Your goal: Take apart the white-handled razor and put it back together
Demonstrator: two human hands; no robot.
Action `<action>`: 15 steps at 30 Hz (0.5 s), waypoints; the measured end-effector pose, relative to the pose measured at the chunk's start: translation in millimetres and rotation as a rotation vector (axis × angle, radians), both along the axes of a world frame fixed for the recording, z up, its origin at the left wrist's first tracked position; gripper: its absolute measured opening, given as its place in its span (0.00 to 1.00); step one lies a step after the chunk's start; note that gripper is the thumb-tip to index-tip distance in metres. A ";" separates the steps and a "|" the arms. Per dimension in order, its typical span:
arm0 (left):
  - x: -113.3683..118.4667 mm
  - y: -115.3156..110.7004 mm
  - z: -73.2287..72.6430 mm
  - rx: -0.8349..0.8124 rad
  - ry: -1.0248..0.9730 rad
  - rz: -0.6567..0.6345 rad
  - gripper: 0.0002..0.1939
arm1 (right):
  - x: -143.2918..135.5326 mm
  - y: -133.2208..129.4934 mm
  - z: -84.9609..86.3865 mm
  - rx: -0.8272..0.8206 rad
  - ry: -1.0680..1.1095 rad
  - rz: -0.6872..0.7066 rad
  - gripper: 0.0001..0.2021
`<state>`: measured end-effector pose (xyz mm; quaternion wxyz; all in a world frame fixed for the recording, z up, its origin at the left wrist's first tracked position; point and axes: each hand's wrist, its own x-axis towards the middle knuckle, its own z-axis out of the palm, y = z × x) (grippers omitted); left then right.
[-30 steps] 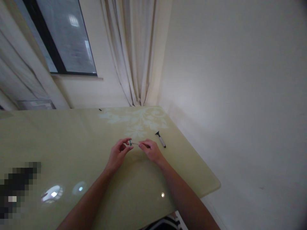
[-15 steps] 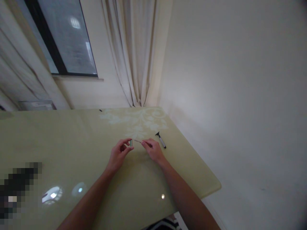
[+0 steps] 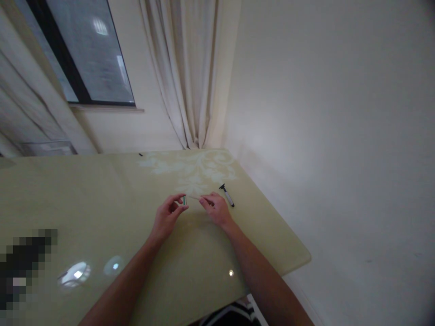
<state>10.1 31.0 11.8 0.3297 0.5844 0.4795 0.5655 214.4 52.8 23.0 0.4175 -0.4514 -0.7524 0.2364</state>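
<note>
Green piece (image 3: 184,200), one thin stick (image 3: 194,197), two hands (image 3: 166,217)

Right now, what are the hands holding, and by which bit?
The left hand pinches a small green piece by its two ends. The right hand holds a thin stick by one end.

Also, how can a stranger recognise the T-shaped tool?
On the pale green table, look beside the right hand, towards the wall. The T-shaped tool lies there. Its black head and grey handle set it apart from the greenish piece in the left hand.
</note>
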 end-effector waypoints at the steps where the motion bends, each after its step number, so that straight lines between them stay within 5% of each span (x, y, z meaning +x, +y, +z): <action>1: -0.1 0.0 0.5 -0.003 0.006 -0.003 0.21 | 0.2 0.1 0.0 -0.002 0.010 0.015 0.19; 15: -1.6 0.4 0.0 0.026 0.021 0.020 0.20 | -3.2 -3.7 2.3 -0.027 -0.016 0.044 0.19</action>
